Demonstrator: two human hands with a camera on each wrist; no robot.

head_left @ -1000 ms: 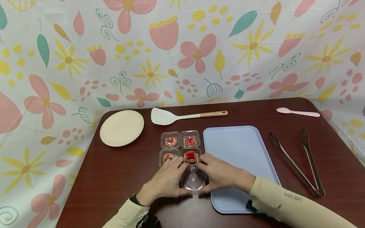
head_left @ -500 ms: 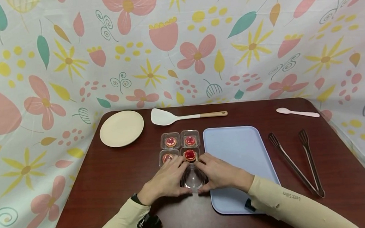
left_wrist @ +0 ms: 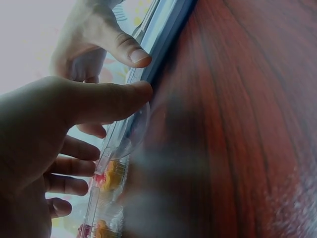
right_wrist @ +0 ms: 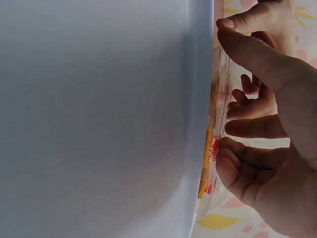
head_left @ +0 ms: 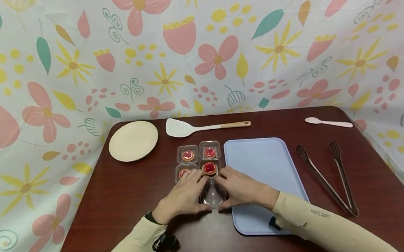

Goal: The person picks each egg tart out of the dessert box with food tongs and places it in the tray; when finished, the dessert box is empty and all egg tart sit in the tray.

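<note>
Four-sided clear plastic boxes, each with a small red-topped tart, sit in a tight group at the table's middle. The front right tart (head_left: pixel 210 168) lies in a box whose clear plastic lid (head_left: pixel 213 194) is folded back toward me. My left hand (head_left: pixel 184 195) holds the lid's left side, thumb at its near edge and fingers by the hinge side. From the right, my right hand (head_left: pixel 245 189) grips it the same way, the two thumbs almost meeting. In the left wrist view, the lid's curved edge (left_wrist: pixel 141 124) shows beneath my thumb. My left fingers partly cover the front left box (head_left: pixel 180 168).
A blue tray (head_left: pixel 261 165) lies just right of the boxes, under my right forearm. Metal tongs (head_left: pixel 327 183) rest farther right. Toward the back are a cream plate (head_left: pixel 133 141), a white spatula (head_left: pixel 182 128) with a wooden handle, and a pale pink spoon (head_left: pixel 328 122).
Both hands have shifted slightly away from me with the lid, and the front right box has edged forward a little. Their hold looks the same, and the head view has tilted slightly.
</note>
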